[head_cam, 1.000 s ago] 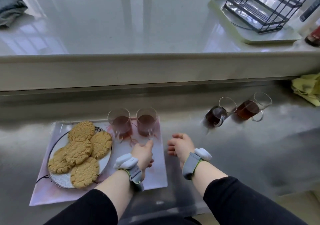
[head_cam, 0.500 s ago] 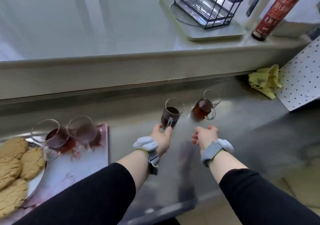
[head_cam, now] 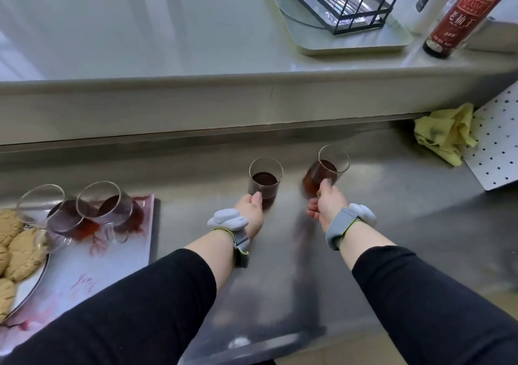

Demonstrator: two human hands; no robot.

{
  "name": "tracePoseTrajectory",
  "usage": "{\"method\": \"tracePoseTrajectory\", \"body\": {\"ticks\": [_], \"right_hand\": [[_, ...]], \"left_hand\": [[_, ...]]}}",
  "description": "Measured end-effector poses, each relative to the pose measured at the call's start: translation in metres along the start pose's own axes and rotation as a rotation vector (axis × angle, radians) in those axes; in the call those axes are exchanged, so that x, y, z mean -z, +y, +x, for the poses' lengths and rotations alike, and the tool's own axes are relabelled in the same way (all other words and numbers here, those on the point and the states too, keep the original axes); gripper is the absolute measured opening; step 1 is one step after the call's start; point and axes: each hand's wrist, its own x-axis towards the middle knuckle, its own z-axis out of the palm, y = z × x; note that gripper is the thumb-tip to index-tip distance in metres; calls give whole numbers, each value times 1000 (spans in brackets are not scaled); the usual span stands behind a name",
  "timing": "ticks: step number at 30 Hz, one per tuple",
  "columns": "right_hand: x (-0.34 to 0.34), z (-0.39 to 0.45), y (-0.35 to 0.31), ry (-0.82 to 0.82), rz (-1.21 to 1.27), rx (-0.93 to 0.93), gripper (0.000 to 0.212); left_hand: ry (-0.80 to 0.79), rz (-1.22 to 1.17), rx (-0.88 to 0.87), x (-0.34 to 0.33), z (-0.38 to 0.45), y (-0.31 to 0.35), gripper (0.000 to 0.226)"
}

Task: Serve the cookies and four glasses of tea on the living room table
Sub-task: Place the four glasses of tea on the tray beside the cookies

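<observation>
Two glasses of dark tea stand on the steel counter. My left hand (head_cam: 250, 210) grips the near side of the left glass (head_cam: 265, 181). My right hand (head_cam: 325, 204) holds the handle of the right glass (head_cam: 326, 171), which leans a little. At the far left a pink tray (head_cam: 120, 255) carries two more tea glasses, the left tray glass (head_cam: 49, 216) and the right tray glass (head_cam: 108, 210), beside a plate (head_cam: 30, 286) of large round cookies (head_cam: 19, 252). Both wrists wear grey bands.
A raised pale ledge (head_cam: 196, 84) runs behind the counter, bearing a black wire rack (head_cam: 344, 2) on a tray and a dark sauce bottle (head_cam: 459, 14). A yellow cloth (head_cam: 443, 134) and a white perforated board (head_cam: 496, 146) lie at the right. The counter's front edge is near my elbows.
The view swung right from the tray toward the two loose glasses. Both hands reached forward: the left one closed on the left glass, the right one took the right glass's handle.
</observation>
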Motion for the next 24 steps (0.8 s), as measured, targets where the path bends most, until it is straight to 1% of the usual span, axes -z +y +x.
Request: {"method": "tracePoseTrajectory", "body": {"ticks": [4, 9, 13, 16, 24], "right_hand": [[-9, -21, 15, -23, -46, 22, 28], [-27, -72, 45, -78, -121, 79, 31], [-54, -133, 75, -155, -131, 123, 31], [-67, -171, 94, -190, -169, 136, 31], [-143, -281, 149, -267, -177, 129, 34]], "left_hand": [[15, -28, 12, 15, -12, -10, 40], [55, -66, -44, 54, -39, -29, 36], [85, -84, -88, 106, -75, -58, 35], [96, -53, -115, 136, -101, -75, 36], [86, -93, -149, 237, -150, -161, 37]]}}
